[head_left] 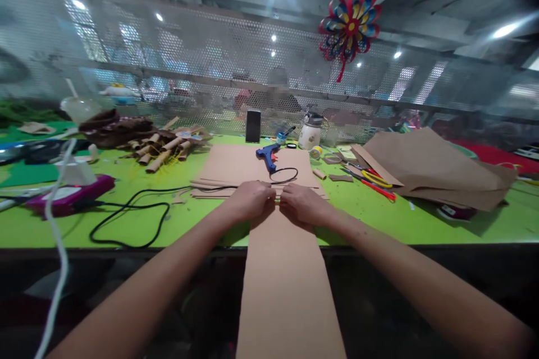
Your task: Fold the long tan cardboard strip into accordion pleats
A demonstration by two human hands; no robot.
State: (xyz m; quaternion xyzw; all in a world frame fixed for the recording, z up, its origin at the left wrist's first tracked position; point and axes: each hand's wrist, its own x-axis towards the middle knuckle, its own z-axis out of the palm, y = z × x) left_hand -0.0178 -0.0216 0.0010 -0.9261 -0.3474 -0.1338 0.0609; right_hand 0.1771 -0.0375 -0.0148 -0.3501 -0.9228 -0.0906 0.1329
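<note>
A long strip of brown kraft paper [288, 291] runs from the table's front edge down toward me. My left hand [252, 200] is closed on its far end at the left, and my right hand [305, 203] is closed on the same end at the right. The two hands nearly meet, fingertips pinched at the paper's edge. Just beyond them lies a stack of brown paper sheets [227, 162]. On that stack rests a blue glue gun [268, 157] with a red trigger, its black cord looping beside my hands.
Left on the green table [130, 224] are a purple power strip [76, 193] and rolled paper tubes [164, 151]. At the back stand a phone [253, 126] and a white bottle [310, 132]. Red-handled pliers [379, 188] and a large brown paper pile [433, 162] lie right.
</note>
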